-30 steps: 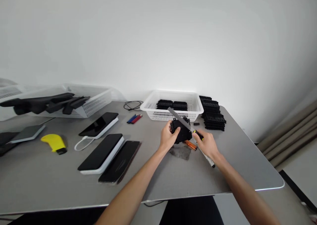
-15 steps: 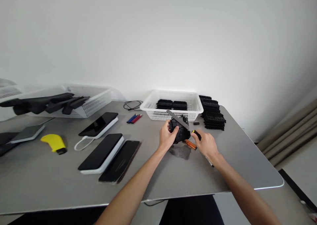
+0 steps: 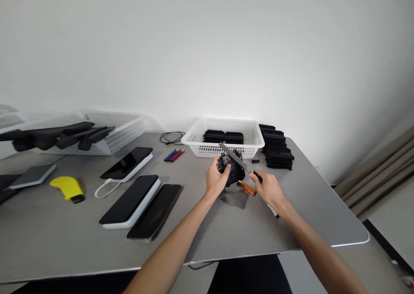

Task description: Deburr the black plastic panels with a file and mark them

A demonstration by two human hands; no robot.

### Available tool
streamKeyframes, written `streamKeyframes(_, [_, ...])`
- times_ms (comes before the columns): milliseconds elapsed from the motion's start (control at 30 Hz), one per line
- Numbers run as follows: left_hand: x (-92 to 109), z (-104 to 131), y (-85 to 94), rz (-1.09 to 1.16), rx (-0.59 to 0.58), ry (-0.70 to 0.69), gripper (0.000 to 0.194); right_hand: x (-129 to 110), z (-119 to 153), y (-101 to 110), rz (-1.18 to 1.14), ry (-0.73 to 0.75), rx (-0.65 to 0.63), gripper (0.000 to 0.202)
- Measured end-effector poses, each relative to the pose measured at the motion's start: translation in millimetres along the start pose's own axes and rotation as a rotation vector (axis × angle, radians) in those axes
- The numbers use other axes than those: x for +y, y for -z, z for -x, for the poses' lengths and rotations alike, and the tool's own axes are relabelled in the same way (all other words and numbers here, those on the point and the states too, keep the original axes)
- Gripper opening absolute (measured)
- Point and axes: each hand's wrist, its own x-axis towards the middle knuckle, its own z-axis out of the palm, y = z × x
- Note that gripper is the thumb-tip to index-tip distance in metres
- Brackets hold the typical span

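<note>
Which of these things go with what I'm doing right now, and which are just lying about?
With the job, it seems:
file, in your right hand
black part, in your left hand
similar parts in the basket
stack beside it

Just lying about, apparently:
blue lighter
red lighter
cable
yellow tool
phone-like slabs
orange item, though I'm unsure

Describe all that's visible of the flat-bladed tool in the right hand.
The flat-bladed tool has a long, straight grey blade, metallic-looking, and a black handle with yellow near the blade. The right hand holds and partly hides the handle. The blade slants away and leftward over the black ribbed part in the left hand. Whether blade and part touch is unclear.
</note>
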Motion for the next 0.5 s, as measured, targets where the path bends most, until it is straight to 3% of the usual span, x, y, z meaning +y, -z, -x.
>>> streamKeyframes(133, [-4.6, -2.7, 0.5, -0.008, 0.033, 0.020, 0.027, 4.9, -4.0, 4.2, -0.156, -0.051, 0.052, 0.047])
streamKeyframes(267, [-6.5, -3.9, -2.6, 0.166, 0.014, 0.027, 0.043, 12.3, -11.6, 5.9, -0.580, -0.153, 0.048, 0.049])
streamKeyframes(333, [-3.6, -2.3, -5.5, 0.311, -0.053, 0.039, 0.045, 14.6, -14.3, 4.1, -0.722, -0.201, -0.006, 0.049])
streamKeyframes(500, [8.2, 5.1, -10.0, 0.514, -0.355, 0.038, 0.034, 10.2, -14.3, -2.5, -0.868, -0.325, -0.135, 0.049])
